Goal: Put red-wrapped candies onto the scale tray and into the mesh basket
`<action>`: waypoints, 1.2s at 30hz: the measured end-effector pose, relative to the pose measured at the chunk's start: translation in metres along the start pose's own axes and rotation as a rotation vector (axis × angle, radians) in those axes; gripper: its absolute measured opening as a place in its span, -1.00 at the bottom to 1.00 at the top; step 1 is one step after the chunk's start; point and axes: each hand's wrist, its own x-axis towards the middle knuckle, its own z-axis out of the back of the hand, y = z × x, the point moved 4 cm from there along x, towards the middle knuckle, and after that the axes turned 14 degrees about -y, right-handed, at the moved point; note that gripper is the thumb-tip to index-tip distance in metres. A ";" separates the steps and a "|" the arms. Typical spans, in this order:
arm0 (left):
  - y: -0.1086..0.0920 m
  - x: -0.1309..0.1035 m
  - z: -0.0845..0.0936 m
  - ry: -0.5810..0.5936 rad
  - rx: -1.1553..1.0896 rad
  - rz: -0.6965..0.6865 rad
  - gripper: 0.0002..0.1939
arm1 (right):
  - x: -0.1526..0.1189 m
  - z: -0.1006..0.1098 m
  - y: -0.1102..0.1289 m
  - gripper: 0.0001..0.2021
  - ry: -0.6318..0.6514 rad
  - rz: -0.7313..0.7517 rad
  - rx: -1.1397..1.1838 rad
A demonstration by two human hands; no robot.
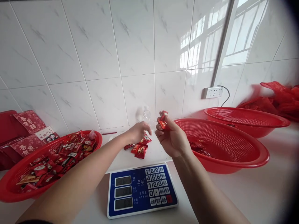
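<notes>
Small red packets (163, 120) up in air, right hand's (174, 138) grip pinching them. Left hand (135, 133) over packet pile (141, 150) on white tray (155, 156); cannot tell if its grip holds any. Blue scale panel (140, 207) nearer. Full basket (9, 190) left, on worktop (257, 196).

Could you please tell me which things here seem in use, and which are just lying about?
Seemingly in use:
- right hand, holding red packets
- left hand, above the scale
- left basket of packets
- front right basket, packets inside

Probably just lying about:
- bottle
- socket strip
- red bags
</notes>
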 end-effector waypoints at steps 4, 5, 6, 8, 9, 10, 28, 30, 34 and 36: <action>0.001 -0.042 0.039 -0.472 -0.695 0.417 -0.56 | 0.001 -0.001 -0.008 -0.87 0.069 0.044 -0.103; 0.003 -0.054 0.040 -0.528 -0.919 0.543 -0.56 | -0.001 -0.002 -0.012 -0.84 0.087 0.060 -0.147; 0.003 -0.066 0.039 -0.560 -1.112 0.659 -0.63 | -0.004 -0.003 -0.017 -0.82 0.110 0.077 -0.200; 0.000 -0.088 0.031 -0.581 -1.395 0.864 -0.82 | -0.013 -0.008 -0.030 -0.77 0.190 0.117 -0.343; -0.002 -0.096 0.026 -0.589 -1.481 0.940 -0.88 | -0.019 -0.011 -0.038 -0.76 0.252 0.157 -0.439; -0.005 -0.104 0.022 -0.592 -1.537 0.990 -0.88 | -0.026 -0.015 -0.045 -0.77 0.322 0.228 -0.552; -0.001 -0.126 -0.001 -0.404 -1.412 0.899 -0.83 | -0.043 -0.015 -0.059 -0.73 0.299 0.792 -0.841; -0.010 -0.127 -0.005 -0.280 -1.409 0.855 -0.78 | -0.047 -0.015 -0.063 -0.72 0.318 0.769 -0.875; -0.015 -0.126 -0.007 -0.306 -1.429 0.780 -0.78 | -0.056 -0.020 -0.075 -0.71 0.398 0.831 -1.001; -0.012 -0.124 -0.003 -0.344 -1.438 0.774 -0.82 | -0.057 -0.022 -0.075 -0.70 0.452 0.853 -1.017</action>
